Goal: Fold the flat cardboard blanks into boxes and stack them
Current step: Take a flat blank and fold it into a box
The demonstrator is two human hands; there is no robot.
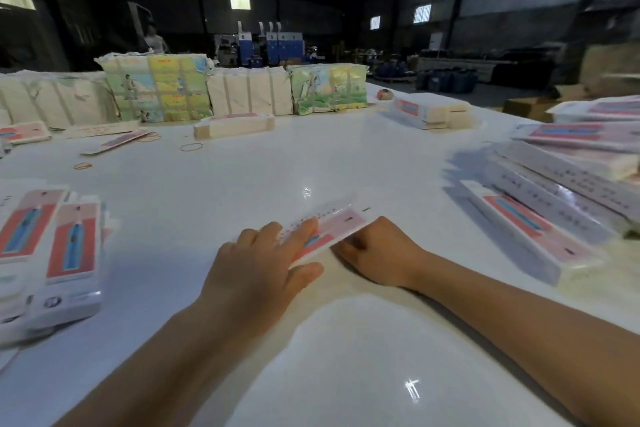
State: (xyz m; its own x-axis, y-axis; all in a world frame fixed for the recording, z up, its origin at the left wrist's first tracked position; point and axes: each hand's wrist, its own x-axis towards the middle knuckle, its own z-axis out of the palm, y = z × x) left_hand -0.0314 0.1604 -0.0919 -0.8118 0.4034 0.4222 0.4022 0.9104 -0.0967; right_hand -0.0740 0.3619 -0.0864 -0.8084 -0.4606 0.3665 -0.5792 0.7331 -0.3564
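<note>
- Work surface: white glossy table (242, 184), with ceiling lights mirrored on it. I log everything below from the head view.
- Item in work: one flat cardboard blank (329, 230), pink and red print with a pale strip of small text along its far edge. It sits at the near centre of the table, tilted up off the surface on its right side. Motion blur hides the finer print.
- Left hand (263, 267): lies on top of the blank's left end, fingers (304, 232) stretched out straight and pressing down, thumb spread towards the right. Nothing is curled round the card.
- Right hand (377, 253): at the blank's near right edge, fingertips tucked beneath the card. I cannot tell whether they pinch it or only prop it.
- Left stock: pile of flat blanks (52, 253), red panels with a blue figure, fanned at the table's left edge.
- Right stock: stack of folded boxes (554, 211), long and white, laid slantwise and overlapping at the right edge.
- Far row: wrapped bundles (156, 90), some plain cream and some with coloured pictures, standing side by side along the far side.
- Loose items: rubber bands (191, 147) scattered on the far left of the table; more small stacks of blanks (429, 113) near the bundles.
- Background: dim warehouse, blue machinery (277, 45) well behind the table.
</note>
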